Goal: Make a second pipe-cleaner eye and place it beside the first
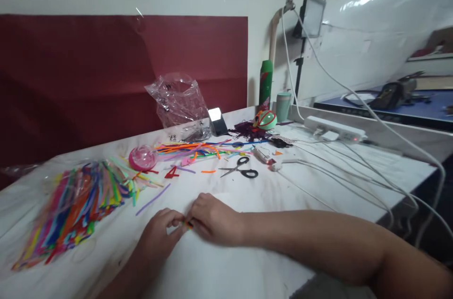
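Observation:
My left hand and my right hand meet low over the front of the table. Both are closed, fingertips pinching a small multicoloured piece with orange, green and dark bits; the fingers cover most of it. Beyond them lie black-handled scissors, blades pointing left and apart from my hands. A purple pipe cleaner rests to the upper left, and a short orange one sits left of the scissors. Nearby is a bent red pipe cleaner.
Bundled pipe cleaners in clear plastic cover the left side. Behind are a pink round container, loose pipe cleaners, a clear bag, a phone-like device, a green can and a cup. Cables trail from a power strip.

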Action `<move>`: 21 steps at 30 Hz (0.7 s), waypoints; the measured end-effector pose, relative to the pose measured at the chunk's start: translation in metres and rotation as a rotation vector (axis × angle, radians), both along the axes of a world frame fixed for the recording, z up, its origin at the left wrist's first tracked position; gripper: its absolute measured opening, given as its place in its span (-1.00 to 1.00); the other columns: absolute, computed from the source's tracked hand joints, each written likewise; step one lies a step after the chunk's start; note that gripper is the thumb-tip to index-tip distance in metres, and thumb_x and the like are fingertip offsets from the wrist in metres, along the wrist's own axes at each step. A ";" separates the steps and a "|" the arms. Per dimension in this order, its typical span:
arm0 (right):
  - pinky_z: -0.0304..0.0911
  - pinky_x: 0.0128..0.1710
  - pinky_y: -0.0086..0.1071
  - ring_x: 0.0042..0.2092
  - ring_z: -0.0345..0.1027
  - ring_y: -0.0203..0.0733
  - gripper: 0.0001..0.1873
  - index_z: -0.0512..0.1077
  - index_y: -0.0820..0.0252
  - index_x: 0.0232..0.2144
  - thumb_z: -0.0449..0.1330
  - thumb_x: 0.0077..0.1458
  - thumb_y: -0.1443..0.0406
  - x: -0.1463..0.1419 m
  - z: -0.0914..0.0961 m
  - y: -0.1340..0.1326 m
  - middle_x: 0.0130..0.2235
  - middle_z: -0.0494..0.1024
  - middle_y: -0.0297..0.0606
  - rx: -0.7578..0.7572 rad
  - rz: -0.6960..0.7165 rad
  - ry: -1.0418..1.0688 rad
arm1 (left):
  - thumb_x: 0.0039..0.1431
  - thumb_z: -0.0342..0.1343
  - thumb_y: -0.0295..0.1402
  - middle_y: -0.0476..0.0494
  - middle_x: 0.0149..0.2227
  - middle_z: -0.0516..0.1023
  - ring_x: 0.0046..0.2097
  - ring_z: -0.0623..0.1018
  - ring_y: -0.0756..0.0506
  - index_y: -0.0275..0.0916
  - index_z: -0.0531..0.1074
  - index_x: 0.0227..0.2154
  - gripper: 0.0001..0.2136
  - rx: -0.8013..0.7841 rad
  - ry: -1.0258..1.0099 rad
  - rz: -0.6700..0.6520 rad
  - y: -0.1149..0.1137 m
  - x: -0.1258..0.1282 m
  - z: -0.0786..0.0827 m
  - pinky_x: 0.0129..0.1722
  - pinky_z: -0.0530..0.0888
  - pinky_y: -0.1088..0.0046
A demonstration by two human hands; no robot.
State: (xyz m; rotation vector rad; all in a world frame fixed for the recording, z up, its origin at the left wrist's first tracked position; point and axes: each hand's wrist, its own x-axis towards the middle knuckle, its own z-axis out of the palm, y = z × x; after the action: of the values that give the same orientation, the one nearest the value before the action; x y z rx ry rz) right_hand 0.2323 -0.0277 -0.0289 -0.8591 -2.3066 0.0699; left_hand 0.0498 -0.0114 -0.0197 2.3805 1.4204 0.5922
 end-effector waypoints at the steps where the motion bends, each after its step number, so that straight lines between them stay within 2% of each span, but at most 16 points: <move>1: 0.23 -0.26 -0.39 -0.33 0.31 -0.24 -0.87 0.38 0.21 -0.41 0.06 -0.02 0.44 0.002 -0.001 -0.001 -0.41 0.50 -0.25 -0.001 -0.012 0.039 | -0.08 0.04 -0.26 -0.06 -0.47 0.48 -0.35 0.47 -0.10 -0.22 0.46 -0.47 -0.82 -0.004 -0.020 0.038 -0.002 0.000 0.000 -0.33 0.41 0.41; 3: 0.24 -0.30 -0.41 -0.35 0.31 -0.25 -0.85 0.37 0.21 -0.42 0.04 -0.03 0.47 0.009 0.001 -0.002 -0.43 0.48 -0.25 -0.014 -0.047 0.127 | -0.03 0.00 -0.20 -0.06 -0.43 0.50 -0.34 0.48 -0.10 -0.23 0.44 -0.38 -0.76 -0.004 -0.100 0.130 -0.004 -0.001 0.002 -0.33 0.41 0.41; 6: 0.25 -0.32 -0.42 -0.33 0.33 -0.26 -0.82 0.37 0.17 -0.40 -0.01 0.00 0.44 0.029 0.016 0.007 -0.39 0.49 -0.25 -0.041 -0.144 0.279 | 0.05 -0.09 -0.17 -0.06 -0.37 0.52 -0.32 0.49 -0.08 -0.22 0.40 -0.32 -0.72 0.040 -0.211 0.268 -0.006 -0.009 0.007 -0.34 0.41 0.44; 9: 0.23 -0.30 -0.37 -0.32 0.35 -0.25 -0.80 0.36 0.15 -0.35 -0.06 0.05 0.38 0.060 0.037 0.026 -0.34 0.50 -0.26 -0.067 -0.320 0.467 | 0.03 -0.09 -0.21 0.00 -0.47 0.47 -0.43 0.44 -0.05 -0.22 0.39 -0.35 -0.75 0.101 -0.235 0.384 -0.007 -0.019 0.015 -0.42 0.37 0.48; 11: 0.21 -0.34 -0.35 -0.36 0.32 -0.23 -0.81 0.35 0.17 -0.35 -0.05 0.06 0.31 0.080 0.046 0.041 -0.40 0.47 -0.28 -0.088 -0.447 0.595 | 0.01 -0.07 -0.25 0.03 -0.54 0.42 -0.47 0.41 -0.03 -0.22 0.39 -0.37 -0.78 0.137 -0.261 0.430 -0.008 -0.023 0.021 -0.46 0.34 0.51; 15: 0.13 -0.49 -0.39 -0.49 0.22 -0.27 -0.80 0.35 0.23 -0.38 -0.01 -0.01 0.26 0.102 0.038 0.065 -0.52 0.37 -0.34 -0.169 -0.575 0.737 | 0.00 -0.08 -0.32 0.10 -0.64 0.25 -0.58 0.28 0.04 -0.24 0.39 -0.37 -0.80 0.123 -0.344 0.452 -0.011 -0.020 0.026 -0.57 0.24 0.56; 21: 0.12 -0.54 -0.42 -0.53 0.22 -0.30 -0.79 0.39 0.22 -0.39 0.04 -0.05 0.23 0.095 0.022 0.065 -0.56 0.36 -0.37 -0.303 -0.565 0.683 | -0.02 -0.08 -0.38 0.13 -0.68 0.17 -0.62 0.21 0.07 -0.25 0.40 -0.40 -0.82 0.081 -0.402 0.436 -0.011 -0.020 0.021 -0.62 0.18 0.59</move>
State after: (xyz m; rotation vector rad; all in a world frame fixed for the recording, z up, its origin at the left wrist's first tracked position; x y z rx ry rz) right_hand 0.3269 0.0373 -0.0072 -1.3596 -1.3860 0.4036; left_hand 0.0298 -0.0229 0.0014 1.8550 1.7448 1.1795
